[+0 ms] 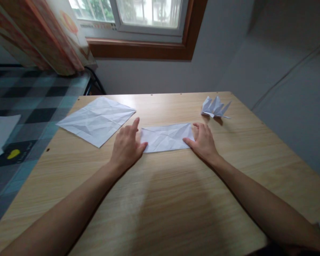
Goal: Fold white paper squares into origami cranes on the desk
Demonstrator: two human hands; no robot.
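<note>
Paper (166, 138), folded into a strip, on the table (256, 145) between left hand (126, 145), spread with thumb at its near corner, and right hand (204, 142), thumb over the opposite end, pinch not discernible. Likely light, soft, easily creased; best held by the short ends.

In front of you, a sliding window (149, 30) sits in a brown wooden frame (138, 49), with greenery and vertical bars beyond the glass. To your left, an orange-and-cream patterned curtain (40, 32) hangs down to a checked bedspread (53, 80), where a white sheet (4, 133) lies. On your right, a thin cable (290, 71) slants across the pale wall (277, 53).
</note>
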